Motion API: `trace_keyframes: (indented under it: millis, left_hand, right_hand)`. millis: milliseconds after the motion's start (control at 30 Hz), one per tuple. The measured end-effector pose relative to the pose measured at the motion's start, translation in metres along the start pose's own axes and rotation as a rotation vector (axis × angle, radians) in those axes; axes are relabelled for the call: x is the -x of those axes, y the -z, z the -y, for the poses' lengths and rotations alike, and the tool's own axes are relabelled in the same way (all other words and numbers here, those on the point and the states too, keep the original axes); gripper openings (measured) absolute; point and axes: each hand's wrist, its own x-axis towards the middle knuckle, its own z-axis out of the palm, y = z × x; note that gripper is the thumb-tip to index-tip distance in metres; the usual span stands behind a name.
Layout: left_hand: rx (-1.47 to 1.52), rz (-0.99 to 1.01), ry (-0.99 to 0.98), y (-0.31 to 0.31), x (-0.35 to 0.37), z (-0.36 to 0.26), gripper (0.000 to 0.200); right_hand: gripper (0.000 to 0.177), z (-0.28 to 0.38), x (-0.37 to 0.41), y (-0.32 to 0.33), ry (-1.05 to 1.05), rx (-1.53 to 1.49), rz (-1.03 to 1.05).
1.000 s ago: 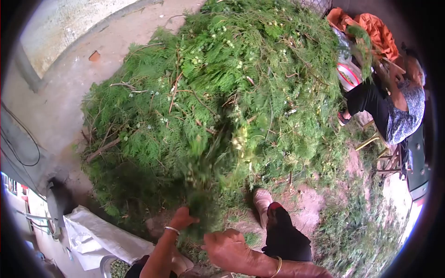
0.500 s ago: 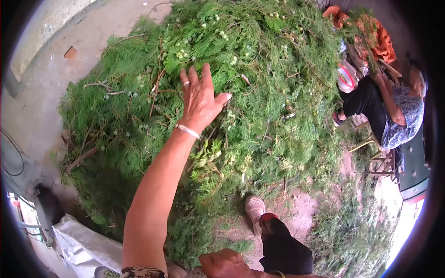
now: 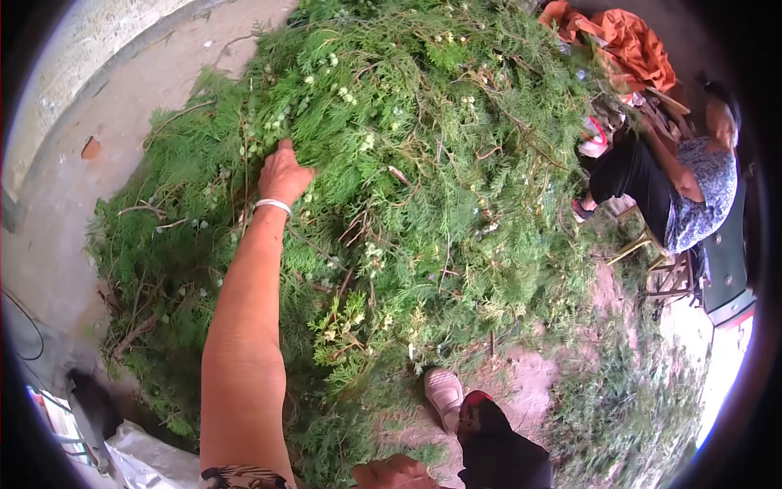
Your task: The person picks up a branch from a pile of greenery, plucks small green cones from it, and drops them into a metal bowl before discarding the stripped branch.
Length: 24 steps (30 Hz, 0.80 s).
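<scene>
A big heap of cut evergreen branches (image 3: 440,187), with flat scaly sprays and pale green cones, fills the middle of the view. My left hand (image 3: 283,175), wearing a white band at the wrist, reaches into the heap's upper left. Its fingers are curled around a cone-bearing evergreen branch (image 3: 273,130), and the fingertips are partly hidden in foliage. At the bottom edge, close to my body, my right hand (image 3: 395,473) is only partly in view. Its fingers are curled in, and whatever they hold is hidden.
Another person (image 3: 692,187) sits on a low chair at the right, beside an orange cloth (image 3: 635,49). My shoe (image 3: 444,395) stands at the heap's near edge. A white sack (image 3: 147,456) lies lower left; a wall (image 3: 73,73) runs along the upper left.
My left hand has moved left and slightly down, its spread fingers now curled into the greenery. My right hand has dropped lower, nearly out of view. The view has shifted a little.
</scene>
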Motion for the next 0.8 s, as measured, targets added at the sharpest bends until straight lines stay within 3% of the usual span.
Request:
trace_keyframes:
  millis: [67,100,333,400,467,533,600,667,733,767,800]
  left_hand:
    - [-0.183,0.064,-0.025,0.002,0.003,0.003,0.037]
    - [-0.203,0.002,-0.066,0.004,0.018,-0.004,0.018]
    - [-0.179,-0.140,-0.464,0.006,0.104,0.024,0.013]
    - [-0.111,-0.006,-0.373,0.009,0.131,0.037,0.024]
    - [-0.015,0.036,-0.372,0.013,0.167,0.062,0.018]
    - [0.091,0.167,-0.192,0.021,0.221,0.080,0.022]
    - [-0.032,0.174,-0.420,-0.020,0.271,0.165,0.023]
    - [0.028,0.175,-0.438,-0.033,0.333,0.220,0.026]
    - [-0.025,0.395,-0.190,-0.057,0.394,0.273,0.025]
    - [-0.025,0.397,-0.181,-0.060,0.422,0.296,0.025]
    - [-0.087,0.591,-0.188,-0.059,0.447,0.318,0.026]
  right_hand:
    - [0.008,0.003,0.001,-0.001,-0.006,0.000,0.004]
    - [0.008,0.006,0.001,-0.001,-0.005,-0.003,0.004]
    - [0.008,0.034,0.014,-0.004,0.029,-0.003,-0.004]
    - [0.007,0.035,0.018,-0.010,0.024,-0.024,0.057]
    - [0.007,0.034,0.019,-0.012,0.066,-0.010,0.074]
    - [0.008,0.036,0.020,-0.010,0.099,0.002,0.086]
    - [0.011,0.040,0.020,-0.008,0.074,0.051,0.144]
    - [0.013,0.042,0.025,-0.010,0.094,0.050,0.148]
    - [0.015,0.045,0.031,-0.012,0.114,0.042,0.158]
    - [0.017,0.045,0.034,-0.012,0.145,0.077,0.174]
    - [0.020,0.047,0.037,-0.014,0.178,0.111,0.190]
